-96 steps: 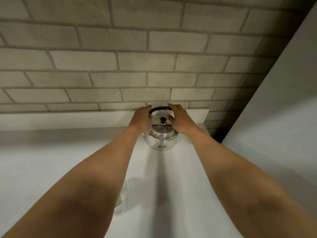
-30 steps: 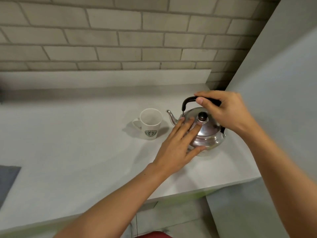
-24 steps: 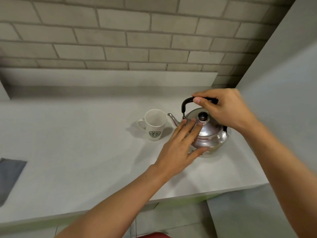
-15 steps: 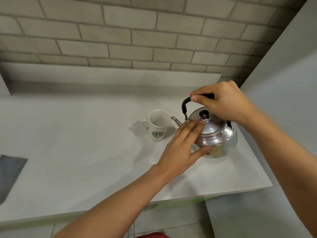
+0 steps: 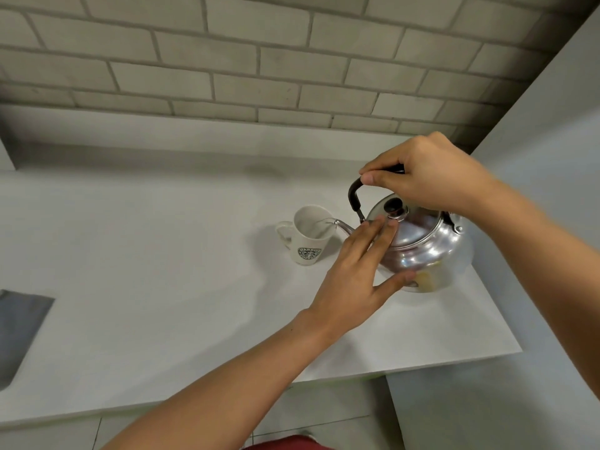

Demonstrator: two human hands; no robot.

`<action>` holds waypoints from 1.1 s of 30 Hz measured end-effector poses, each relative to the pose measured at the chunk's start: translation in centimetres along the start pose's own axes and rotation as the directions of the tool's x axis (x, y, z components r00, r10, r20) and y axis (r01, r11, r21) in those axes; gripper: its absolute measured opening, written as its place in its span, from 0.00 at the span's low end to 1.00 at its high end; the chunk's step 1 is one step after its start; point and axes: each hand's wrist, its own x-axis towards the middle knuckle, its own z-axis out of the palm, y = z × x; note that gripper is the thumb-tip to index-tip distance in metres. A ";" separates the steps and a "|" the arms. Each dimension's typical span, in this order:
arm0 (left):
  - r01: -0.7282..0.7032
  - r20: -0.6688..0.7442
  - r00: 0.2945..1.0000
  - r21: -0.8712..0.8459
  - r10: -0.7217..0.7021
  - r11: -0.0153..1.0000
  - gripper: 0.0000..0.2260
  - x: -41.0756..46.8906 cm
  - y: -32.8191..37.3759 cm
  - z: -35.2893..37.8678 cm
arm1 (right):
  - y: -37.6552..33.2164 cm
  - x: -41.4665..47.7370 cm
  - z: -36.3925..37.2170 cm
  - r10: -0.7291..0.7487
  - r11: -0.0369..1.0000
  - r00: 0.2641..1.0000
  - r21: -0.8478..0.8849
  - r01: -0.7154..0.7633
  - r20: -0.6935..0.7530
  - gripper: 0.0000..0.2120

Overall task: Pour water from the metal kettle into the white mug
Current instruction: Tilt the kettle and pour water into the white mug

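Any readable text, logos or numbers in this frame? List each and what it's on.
"STARBUCKS COFFEE": ring of lettering around the round green logo on the side of the white mug; small and soft, read partly from the emblem's shape.
Metal kettle: no lettering or stamp visible on the body or lid.
Counter, brick wall: no text or signs.

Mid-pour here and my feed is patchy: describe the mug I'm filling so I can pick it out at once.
Start at the brick wall and drop to the pale counter below it. Near the counter's right end a tilted metal kettle is held by two hands; the white mug stands just left of it, under the spout tip. It alone is white ceramic, with a round green logo and its handle pointing left.
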 end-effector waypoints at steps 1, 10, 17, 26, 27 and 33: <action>0.005 0.003 1.000 -0.010 -0.005 1.000 0.33 0.0 0.0 0.0 | -0.1 0.1 -0.1 0.001 1.000 1.000 -0.010 0.000 0.008 0.11; -0.001 -0.021 1.000 -0.065 -0.001 0.998 0.33 0.3 0.2 0.3 | -0.9 0.8 -0.7 -0.007 0.999 0.999 -0.052 0.009 0.054 0.10; -0.003 -0.035 0.999 -0.074 0.001 0.997 0.33 0.7 0.4 0.4 | -1.3 1.3 -1.2 0.016 0.997 0.995 -0.081 -0.008 0.102 0.09; -0.003 -0.055 0.998 -0.089 -0.002 0.996 0.33 1.0 0.9 0.4 | -1.5 1.5 -1.7 0.014 0.996 0.991 -0.088 -0.003 0.131 0.09; -0.003 -0.056 0.998 -0.088 -0.002 0.996 0.33 1.0 1.0 0.4 | -1.6 1.5 -1.7 0.012 0.996 0.991 -0.088 0.000 0.134 0.09; 0.005 -0.063 0.998 -0.089 -0.011 0.996 0.33 1.0 1.3 0.6 | -1.7 1.6 -1.9 0.006 0.995 0.988 -0.095 0.009 0.157 0.09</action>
